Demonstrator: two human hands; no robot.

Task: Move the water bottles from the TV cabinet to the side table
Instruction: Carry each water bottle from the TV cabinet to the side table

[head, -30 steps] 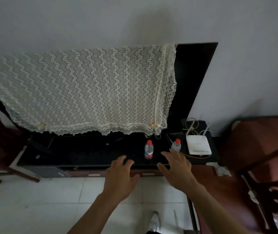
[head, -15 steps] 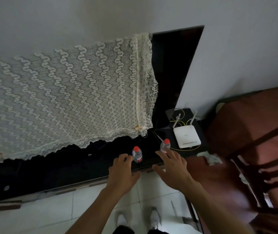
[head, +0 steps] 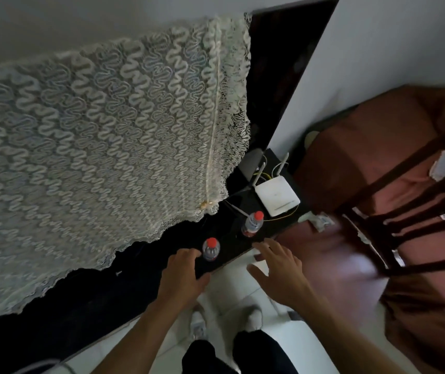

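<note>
Two small clear water bottles with red caps stand upright on the black TV cabinet. The left bottle is just beyond the fingertips of my left hand, which is open with spread fingers and holds nothing. The right bottle stands near the cabinet's right end, a short way beyond my right hand, also open and empty. Neither hand touches a bottle. A reddish-brown side table lies to the right of the cabinet.
A white router with antennas and yellow cable sits behind the right bottle. A TV draped with white lace cloth rises above the cabinet. A dark wooden chair stands at right. White tile floor and my feet are below.
The view has tilted and closed in on the cabinet's right end. Both open hands have come nearer the bottles; the bottles have not moved.
</note>
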